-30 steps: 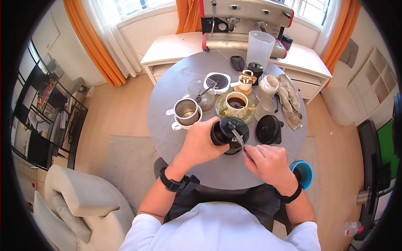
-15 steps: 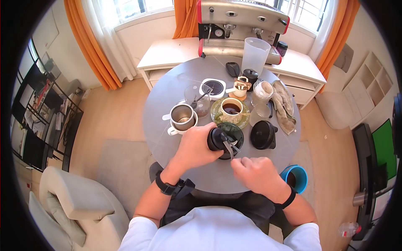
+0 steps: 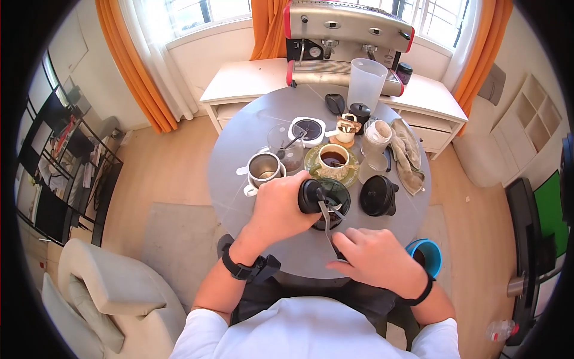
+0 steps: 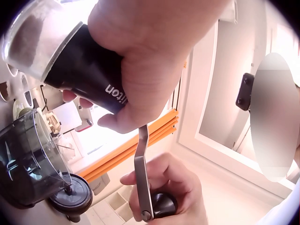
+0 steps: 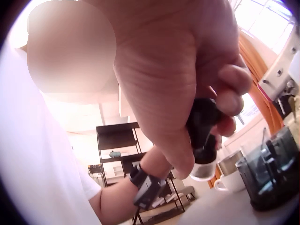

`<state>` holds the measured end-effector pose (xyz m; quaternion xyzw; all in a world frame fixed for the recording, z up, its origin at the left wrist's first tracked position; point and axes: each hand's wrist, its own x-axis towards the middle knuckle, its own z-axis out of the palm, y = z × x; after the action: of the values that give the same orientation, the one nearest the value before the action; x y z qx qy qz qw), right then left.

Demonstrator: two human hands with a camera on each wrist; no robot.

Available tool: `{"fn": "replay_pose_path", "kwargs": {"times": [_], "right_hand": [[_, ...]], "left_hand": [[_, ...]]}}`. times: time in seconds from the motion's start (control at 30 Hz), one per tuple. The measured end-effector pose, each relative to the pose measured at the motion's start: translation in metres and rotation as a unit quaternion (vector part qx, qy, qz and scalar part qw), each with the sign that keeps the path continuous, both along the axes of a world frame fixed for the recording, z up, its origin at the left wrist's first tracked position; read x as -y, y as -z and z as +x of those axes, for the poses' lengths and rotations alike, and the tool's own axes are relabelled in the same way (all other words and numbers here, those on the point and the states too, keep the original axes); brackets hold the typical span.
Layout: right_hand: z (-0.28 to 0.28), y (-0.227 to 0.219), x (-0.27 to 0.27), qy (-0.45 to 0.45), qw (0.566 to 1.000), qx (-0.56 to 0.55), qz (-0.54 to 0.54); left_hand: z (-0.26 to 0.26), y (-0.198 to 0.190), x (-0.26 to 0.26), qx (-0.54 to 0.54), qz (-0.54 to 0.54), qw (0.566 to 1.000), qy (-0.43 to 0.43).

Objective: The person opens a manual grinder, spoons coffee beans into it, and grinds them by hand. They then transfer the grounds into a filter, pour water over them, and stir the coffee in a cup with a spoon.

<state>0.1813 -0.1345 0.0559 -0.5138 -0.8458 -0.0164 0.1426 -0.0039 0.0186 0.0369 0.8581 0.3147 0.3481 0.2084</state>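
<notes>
The left hand (image 3: 280, 206) grips a black hand grinder (image 3: 309, 196), its fingers wrapped round the black body (image 4: 89, 65) with a clear lower part. A bent metal crank (image 4: 142, 173) runs from the grinder to a black knob (image 4: 165, 205). Around that knob curl the fingers of the right hand (image 3: 378, 258); in the right wrist view they also close on the knob (image 5: 202, 117). Beside the grinder stands a dark transparent container (image 3: 338, 192) with a blade inside, its bottom partly hidden in the head view.
Behind the hands are a cup of dark liquid (image 3: 333, 158) on a green saucer, a metal cup (image 3: 263, 167), a white scale (image 3: 307, 131) and a tall clear pitcher (image 3: 366, 84). A black lid (image 3: 376, 196) and a cloth (image 3: 406, 157) lie right; a blue bin (image 3: 429, 257) stands below.
The crank's knob end has swung toward the person, and the right hand has moved with it. The left hand still grips the grinder. The head view has shifted slightly.
</notes>
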Motion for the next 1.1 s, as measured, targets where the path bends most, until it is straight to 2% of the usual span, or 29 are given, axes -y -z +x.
{"fn": "replay_pose_path", "kwargs": {"times": [0.07, 0.17, 0.2, 0.23, 0.3, 0.37, 0.4, 0.43, 0.5, 0.57, 0.63, 0.67, 0.7, 0.73, 0.77, 0.8, 0.83, 0.9, 0.93, 0.97, 1.03, 1.07, 1.1], "right_hand": [[0.006, -0.017, 0.005, -0.006, 0.999, 0.020, -0.046], [-0.009, -0.003, 0.010, -0.017, 0.996, 0.017, -0.082], [-0.017, -0.003, 0.011, -0.065, 0.993, 0.003, -0.100], [-0.025, -0.010, 0.010, -0.060, 0.993, 0.003, -0.100], [-0.035, -0.040, 0.005, -0.172, 0.979, -0.058, -0.090], [-0.024, -0.072, -0.019, -0.167, 0.978, -0.106, 0.068], [-0.009, -0.076, -0.036, -0.089, 0.984, -0.137, 0.078], [0.013, -0.071, -0.054, -0.012, 0.982, -0.166, 0.089], [0.054, -0.053, -0.079, 0.081, 0.977, -0.183, 0.076], [0.065, -0.016, -0.064, 0.086, 0.990, -0.091, -0.072], [0.021, -0.012, -0.033, 0.040, 0.977, -0.026, -0.208], [-0.007, -0.011, -0.019, -0.028, 0.978, -0.072, -0.194], [-0.029, -0.015, -0.010, -0.093, 0.972, -0.121, -0.179], [-0.035, -0.026, -0.011, -0.084, 0.973, -0.125, -0.177], [-0.037, -0.041, -0.016, -0.139, 0.972, -0.143, -0.120], [-0.034, -0.053, -0.025, -0.197, 0.965, -0.158, -0.064], [-0.024, -0.063, -0.035, -0.167, 0.970, -0.174, 0.013], [0.003, -0.061, -0.068, -0.030, 0.979, -0.172, 0.106], [0.023, -0.058, -0.081, 0.054, 0.984, -0.149, 0.081], [0.040, -0.047, -0.090, 0.100, 0.988, -0.112, 0.047], [0.050, -0.026, -0.075, 0.109, 0.990, -0.038, -0.077], [0.038, -0.028, -0.064, 0.046, 0.988, -0.048, -0.136], [0.020, -0.032, -0.049, -0.017, 0.978, -0.058, -0.199]], "left_hand": [[-0.006, 0.001, -0.005, -0.001, -0.030, 0.999, -0.034], [-0.007, 0.005, -0.003, -0.055, -0.004, 0.998, -0.042], [-0.005, 0.008, 0.000, -0.055, -0.003, 0.998, -0.038], [-0.001, 0.011, 0.004, -0.072, 0.027, 0.997, -0.001], [0.006, 0.022, 0.011, -0.090, 0.056, 0.993, 0.042], [0.010, 0.034, 0.018, -0.094, 0.131, 0.979, 0.125], [0.007, 0.017, 0.034, 0.096, 0.028, 0.977, 0.187], [0.005, 0.007, 0.039, 0.096, 0.031, 0.977, 0.189], [-0.001, -0.009, 0.042, -0.036, 0.139, 0.982, 0.124], [-0.015, -0.023, 0.032, 0.050, 0.092, 0.994, 0.027], [-0.025, -0.014, 0.009, 0.034, 0.114, 0.990, -0.074], [-0.024, -0.012, 0.005, 0.038, 0.114, 0.990, -0.068], [-0.023, -0.009, 0.004, -0.033, 0.088, 0.993, -0.077], [-0.020, -0.006, 0.004, -0.107, 0.063, 0.989, -0.085], [-0.016, 0.003, 0.006, -0.110, 0.063, 0.989, -0.077], [-0.011, 0.015, 0.010, -0.085, 0.089, 0.992, 0.019], [-0.007, 0.022, 0.017, -0.057, 0.115, 0.985, 0.113], [-0.001, 0.015, 0.042, -0.063, 0.106, 0.979, 0.165], [-0.002, 0.003, 0.048, -0.055, 0.056, 0.982, 0.170], [-0.006, -0.006, 0.047, -0.055, 0.059, 0.982, 0.172], [-0.024, -0.020, 0.035, 0.068, -0.052, 0.995, 0.049], [-0.031, -0.022, 0.020, 0.073, -0.048, 0.995, 0.046], [-0.037, -0.022, 0.004, 0.069, -0.023, 0.997, -0.028]]}}
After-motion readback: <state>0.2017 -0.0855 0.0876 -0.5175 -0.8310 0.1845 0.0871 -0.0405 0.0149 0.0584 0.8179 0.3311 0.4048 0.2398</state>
